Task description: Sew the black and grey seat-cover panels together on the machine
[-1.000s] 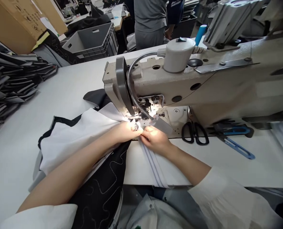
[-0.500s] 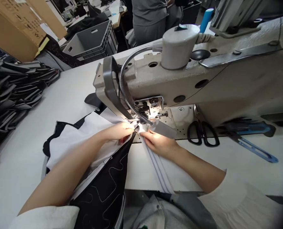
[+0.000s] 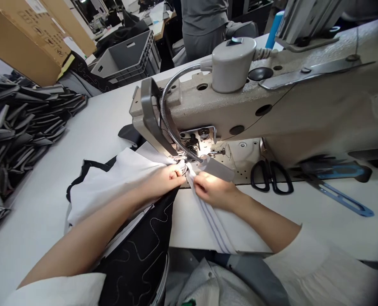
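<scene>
Under the lit head of a sewing machine (image 3: 182,106), my left hand (image 3: 165,180) pinches the edge of a black fabric piece (image 3: 141,246) with light wavy stitching. Its white backing (image 3: 112,180) spreads out to the left, partly beneath my forearm. Just right of the needle area, my right hand (image 3: 212,189) is closed on a white tape (image 3: 212,225) with two bluish stripes. The tape runs from the presser area down over the table's front edge. The lamp shade (image 3: 217,169) covers part of my right hand, and the needle itself is hard to make out.
Black-handled scissors (image 3: 272,176) and a blue-handled cutter (image 3: 345,197) lie right of my hand. A pile of dark fabric pieces (image 3: 23,131) covers the far left. Behind stand a cardboard box (image 3: 32,38), a grey crate (image 3: 125,55) and another person (image 3: 204,25).
My left hand has shifted its grip toward me along the fabric edge, its fingers now over the black piece. My right hand stays on the tape, fingers more curled. The view has shifted slightly.
</scene>
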A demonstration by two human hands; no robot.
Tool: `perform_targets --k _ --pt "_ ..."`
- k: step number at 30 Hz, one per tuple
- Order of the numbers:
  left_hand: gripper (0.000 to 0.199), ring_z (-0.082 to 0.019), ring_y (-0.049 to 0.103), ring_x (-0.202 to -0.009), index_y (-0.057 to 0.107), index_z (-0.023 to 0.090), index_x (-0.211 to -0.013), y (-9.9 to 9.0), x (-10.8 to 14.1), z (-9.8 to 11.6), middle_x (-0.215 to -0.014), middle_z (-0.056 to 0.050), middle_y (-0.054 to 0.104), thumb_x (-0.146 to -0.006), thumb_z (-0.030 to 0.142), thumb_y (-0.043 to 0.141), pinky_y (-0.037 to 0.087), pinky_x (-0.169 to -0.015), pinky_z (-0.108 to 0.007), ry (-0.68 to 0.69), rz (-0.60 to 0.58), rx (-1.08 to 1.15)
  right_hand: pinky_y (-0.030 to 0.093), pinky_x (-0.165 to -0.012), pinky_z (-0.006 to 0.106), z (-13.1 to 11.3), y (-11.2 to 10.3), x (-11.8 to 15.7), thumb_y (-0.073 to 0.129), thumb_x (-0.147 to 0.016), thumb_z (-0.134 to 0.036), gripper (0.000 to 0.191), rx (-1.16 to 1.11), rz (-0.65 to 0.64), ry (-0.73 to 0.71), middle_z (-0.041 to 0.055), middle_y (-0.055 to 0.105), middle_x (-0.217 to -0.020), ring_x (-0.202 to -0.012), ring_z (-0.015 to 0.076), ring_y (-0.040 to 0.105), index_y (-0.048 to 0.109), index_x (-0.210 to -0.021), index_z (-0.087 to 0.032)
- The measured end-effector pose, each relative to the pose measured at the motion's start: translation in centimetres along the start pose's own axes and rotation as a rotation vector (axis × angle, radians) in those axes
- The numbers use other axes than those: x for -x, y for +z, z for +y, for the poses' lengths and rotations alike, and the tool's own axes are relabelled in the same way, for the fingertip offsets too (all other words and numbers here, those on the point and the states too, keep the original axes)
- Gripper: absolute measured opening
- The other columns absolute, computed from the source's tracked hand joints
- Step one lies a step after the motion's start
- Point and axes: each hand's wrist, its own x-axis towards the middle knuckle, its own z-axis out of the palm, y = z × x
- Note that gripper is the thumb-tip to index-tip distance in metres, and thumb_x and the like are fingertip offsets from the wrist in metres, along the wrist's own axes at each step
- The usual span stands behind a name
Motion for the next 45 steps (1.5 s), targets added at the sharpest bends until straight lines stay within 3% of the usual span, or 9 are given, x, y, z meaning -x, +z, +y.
perform_targets --k 3,6,10,14,17,22,29,39,45 --pt "0.045 -0.019 0.059 -0.078 0.048 0.020 -0.118 0.4 2.9 0.9 -0.090 -0.003 0.064 -0.079 0.041 0.051 0.044 -0.064 -0.026 0.060 -0.037 -0.208 0.039 -0.065 0.023 0.6 -0.2 0.0 0.046 -0.079 -0.018 0.015 -0.098 -0.038 -0.023 0.0010 0.057 -0.071 -0.071 0.0133 0.052 0.057 -0.070 -0.020" --pt "0.055 -0.027 0.056 -0.105 0.036 0.021 -0.135 1.7 4.0 1.9 -0.119 -0.011 0.059 -0.082 0.032 0.046 0.044 -0.082 -0.033 0.050 -0.022 -0.476 0.041 -0.064 0.023 1.2 -0.5 0.0 0.046 -0.080 -0.019 0.014 -0.224 -0.084 -0.084 -0.0007 0.057 -0.070 -0.067 0.0121 0.052 0.057 -0.071 -0.020" --pt "0.063 -0.030 0.063 -0.088 0.020 0.010 -0.144 3.7 2.9 3.0 -0.100 -0.016 0.066 -0.084 0.019 0.036 0.046 -0.070 -0.035 -0.068 -0.080 -0.659 0.046 -0.071 0.025 1.8 0.0 0.0 0.042 -0.085 -0.019 0.020 -0.304 0.009 -0.086 0.0003 0.063 -0.080 -0.073 0.0133 0.057 0.061 -0.083 -0.020" --pt "0.051 -0.027 0.062 -0.089 0.036 0.013 -0.137 3.5 2.9 2.0 -0.098 -0.014 0.067 -0.087 0.023 0.033 0.045 -0.073 -0.034 0.077 0.025 -0.486 0.044 -0.089 0.032 2.5 1.1 -0.2 0.041 -0.089 -0.022 0.028 -0.082 0.232 0.035 0.0060 0.064 -0.101 -0.095 0.0187 0.058 0.061 -0.107 -0.020" --pt "0.037 -0.022 0.061 -0.083 0.055 0.020 -0.118 2.5 3.6 0.9 -0.091 -0.006 0.067 -0.085 0.026 0.039 0.045 -0.073 -0.029 0.174 0.050 -0.319 0.045 -0.083 0.031 2.6 1.6 -0.5 0.042 -0.089 -0.023 0.027 0.096 0.203 0.034 0.0073 0.064 -0.097 -0.089 0.0189 0.058 0.063 -0.107 -0.020" --pt "0.037 -0.021 0.061 -0.080 0.056 0.020 -0.112 2.9 3.5 0.7 -0.089 -0.006 0.067 -0.079 0.017 0.039 0.045 -0.072 -0.030 0.186 0.058 -0.277 0.042 -0.073 0.032 1.7 2.0 -1.4 0.041 -0.090 -0.025 0.026 0.263 0.170 -0.016 0.0068 0.060 -0.077 -0.076 0.0201 0.054 0.065 -0.094 -0.018" --pt "0.039 -0.023 0.062 -0.086 0.052 0.016 -0.114 4.1 2.6 0.6 -0.098 -0.010 0.066 -0.080 0.014 0.034 0.046 -0.075 -0.033 0.180 0.081 -0.310 0.045 -0.077 0.029 0.7 2.7 -1.6 0.041 -0.089 -0.020 0.025 0.158 0.186 -0.070 0.0071 0.065 -0.088 -0.081 0.0181 0.058 0.062 -0.101 -0.016" --pt "0.027 -0.022 0.060 -0.076 0.059 0.015 -0.086 2.3 0.1 1.2 -0.085 -0.010 0.066 -0.080 0.013 0.033 0.046 -0.069 -0.033 0.198 0.115 -0.450 0.045 -0.084 0.034 0.6 1.8 -1.8 0.043 -0.089 -0.018 0.029 0.155 0.181 -0.073 0.0068 0.067 -0.103 -0.093 0.0207 0.059 0.061 -0.111 -0.019" --pt "0.027 -0.020 0.059 -0.085 0.062 0.015 -0.087 2.1 -1.7 1.2 -0.086 -0.009 0.066 -0.081 0.011 0.035 0.045 -0.081 -0.031 0.324 0.180 -0.480 0.046 -0.088 0.036 1.3 1.6 -2.3 0.046 -0.088 -0.023 0.028 0.105 0.190 -0.049 0.0070 0.067 -0.104 -0.096 0.0220 0.059 0.062 -0.111 -0.019"
